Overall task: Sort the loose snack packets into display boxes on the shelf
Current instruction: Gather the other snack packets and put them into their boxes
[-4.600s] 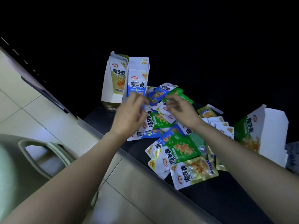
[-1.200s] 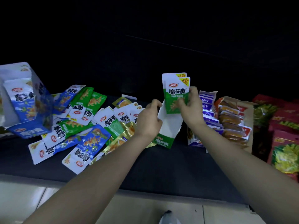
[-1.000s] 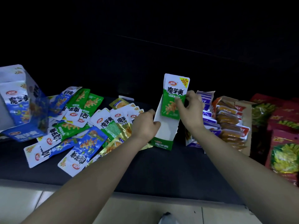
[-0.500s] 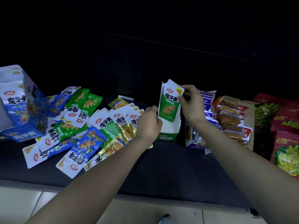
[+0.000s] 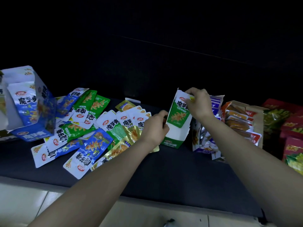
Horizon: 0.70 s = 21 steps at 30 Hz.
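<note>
A dark, flat shelf [image 5: 180,174] carries a loose heap of blue, green and gold foil snack packets [image 5: 91,128], a blue-and-white card display box [image 5: 31,102], a green-and-white card display box [image 5: 176,136], and what seem purple and orange boxed snacks [image 5: 229,122] at right.

Bare shelf [image 5: 172,174] in front; loose packets [image 5: 91,128] crowd its left.

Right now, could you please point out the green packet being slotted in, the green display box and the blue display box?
green packet [image 5: 179,114], head view, on its printed front.
green display box [image 5: 170,143], head view, on its green bottom front panel.
blue display box [image 5: 31,135], head view, on its blue front lip.
</note>
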Motion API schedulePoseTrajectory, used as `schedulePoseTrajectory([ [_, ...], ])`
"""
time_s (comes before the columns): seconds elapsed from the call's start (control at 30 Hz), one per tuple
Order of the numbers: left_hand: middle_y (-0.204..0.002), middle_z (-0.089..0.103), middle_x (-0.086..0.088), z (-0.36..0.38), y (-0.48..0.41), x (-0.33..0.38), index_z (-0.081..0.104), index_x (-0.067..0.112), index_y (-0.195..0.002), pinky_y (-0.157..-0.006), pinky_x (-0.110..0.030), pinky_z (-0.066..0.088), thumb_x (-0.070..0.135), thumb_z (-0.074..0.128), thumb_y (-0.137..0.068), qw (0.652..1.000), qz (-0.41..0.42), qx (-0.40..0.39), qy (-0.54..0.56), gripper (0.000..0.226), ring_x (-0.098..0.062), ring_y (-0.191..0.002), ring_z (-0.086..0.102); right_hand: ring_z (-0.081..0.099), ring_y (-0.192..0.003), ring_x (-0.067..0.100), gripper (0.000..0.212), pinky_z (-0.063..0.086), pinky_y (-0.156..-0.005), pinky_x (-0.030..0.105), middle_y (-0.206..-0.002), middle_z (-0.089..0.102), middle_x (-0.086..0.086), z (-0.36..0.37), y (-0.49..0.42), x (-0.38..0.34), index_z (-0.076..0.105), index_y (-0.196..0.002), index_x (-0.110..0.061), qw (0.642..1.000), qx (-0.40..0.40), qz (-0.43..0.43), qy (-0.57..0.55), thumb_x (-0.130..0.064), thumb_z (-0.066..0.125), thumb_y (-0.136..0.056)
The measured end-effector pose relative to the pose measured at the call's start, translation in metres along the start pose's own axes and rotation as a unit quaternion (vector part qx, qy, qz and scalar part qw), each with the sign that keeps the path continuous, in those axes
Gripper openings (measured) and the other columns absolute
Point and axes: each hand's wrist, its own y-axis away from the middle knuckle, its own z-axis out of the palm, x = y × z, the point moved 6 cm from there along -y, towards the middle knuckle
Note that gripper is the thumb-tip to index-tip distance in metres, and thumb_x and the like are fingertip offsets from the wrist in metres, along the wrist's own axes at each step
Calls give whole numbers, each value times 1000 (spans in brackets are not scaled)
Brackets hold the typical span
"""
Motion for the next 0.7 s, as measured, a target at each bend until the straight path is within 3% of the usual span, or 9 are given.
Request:
schedulePoseTrajectory([
  [0.07,-101,67,-8,-5,1,-1,55,14,-123,-73,-40,51,5,55,-88,1000,4,17,-8,36,-25,-83,62,48,-111,38,27,38,-87,36,-124,51,21,-4,-4,4,62,-123,-11,1000,-6,-2,-21,-12,59,-96],
  [0.2,-103,68,-7,-4,3,-1,56,14,-122,-74,-37,51,7,57,-87,1000,10,16,-10,36,-25,-85,63,39,-123,39,28,36,-103,47,-128,49,20,4,-10,4,62,-123,-12,999,-29,-14,-5,-14,61,-95],
  [0.37,-109,66,-5,-1,0,-2,54,15,-126,-73,-29,48,10,59,-89,1000,-11,-2,6,37,-23,-90,62,44,-111,35,30,41,-87,40,-113,52,17,-4,-3,-1,59,-114,-6,995,93,-18,5,-1,66,-86],
  [0.5,-112,64,-4,1,-3,-3,54,17,-125,-80,-32,51,27,63,-92,999,-27,-35,22,36,-20,-94,62,47,-107,29,27,42,-88,40,-110,53,12,-16,-5,-12,58,-113,-9,993,110,-38,-26,-9,65,-87],
  [0.6,-108,65,-1,-16,-2,-13,62,17,-115,-80,-30,50,37,59,-94,999,-41,-4,15,29,-17,-93,62,53,-94,12,21,44,-85,22,-107,52,2,-19,-6,-51,61,-109,-12,986,82,-83,-119,-7,60,-88],
  [0.7,-103,64,-5,-51,7,-36,67,14,-109,-75,-30,44,24,56,-95,994,-25,64,-86,20,-21,-98,60,54,-72,-4,18,39,-68,8,-87,59,-8,0,-8,-101,64,-102,-11,974,-4,-115,-196,-2,56,-88],
])
